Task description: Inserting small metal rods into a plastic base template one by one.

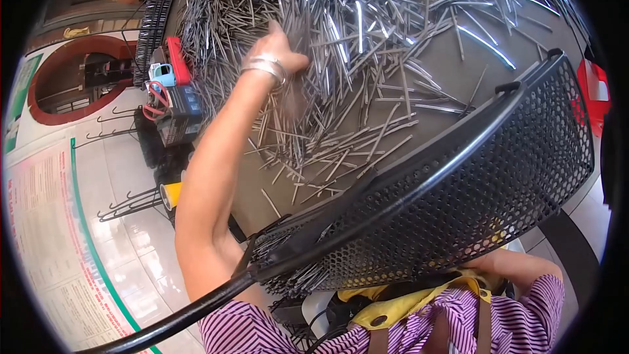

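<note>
A heap of thin metal rods [367, 33] is spread over the grey table [458, 72] in the upper centre, long axes pointing every way. The left hand [282, 42] is plunged among them, its grip blurred and unreadable. A black perforated basket [472, 183] is angled from lower left to upper right; the right hand is hidden behind it.

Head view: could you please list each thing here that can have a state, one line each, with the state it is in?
Left hand: stretched out, reaching into the rods, fingers blurred.
Thin grey metal rods: loose, heaped in disorder on the table.
Grey table: partly covered by rods.
Black perforated metal panel: tilted, close to the body, rods pushed through its lower edge.
Right hand: not in view.
</note>
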Available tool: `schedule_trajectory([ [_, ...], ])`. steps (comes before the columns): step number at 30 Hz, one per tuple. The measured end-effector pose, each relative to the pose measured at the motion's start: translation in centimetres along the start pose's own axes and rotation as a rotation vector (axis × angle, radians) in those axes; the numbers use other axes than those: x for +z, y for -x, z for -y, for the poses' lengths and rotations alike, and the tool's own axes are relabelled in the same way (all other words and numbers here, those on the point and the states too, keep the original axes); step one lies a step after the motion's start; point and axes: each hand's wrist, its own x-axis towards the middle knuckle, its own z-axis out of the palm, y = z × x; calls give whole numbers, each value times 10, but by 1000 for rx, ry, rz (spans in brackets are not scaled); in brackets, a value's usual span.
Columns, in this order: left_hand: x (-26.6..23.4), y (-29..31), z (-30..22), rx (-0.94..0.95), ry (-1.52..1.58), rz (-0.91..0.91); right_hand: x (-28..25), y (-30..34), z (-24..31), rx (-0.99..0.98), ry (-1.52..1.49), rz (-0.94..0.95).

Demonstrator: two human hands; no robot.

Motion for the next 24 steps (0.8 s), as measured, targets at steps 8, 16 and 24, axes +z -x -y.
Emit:
schedule_trajectory([
  [8,22,-6,-7,-110,168,-208,3,4,-2,40,-47,10],
  [16,27,-7,30,-334,583,-227,4,17,8,68,-80,15],
  [24,-20,55,22,5,99,-339,18,38,-2,30,-4,51],
])
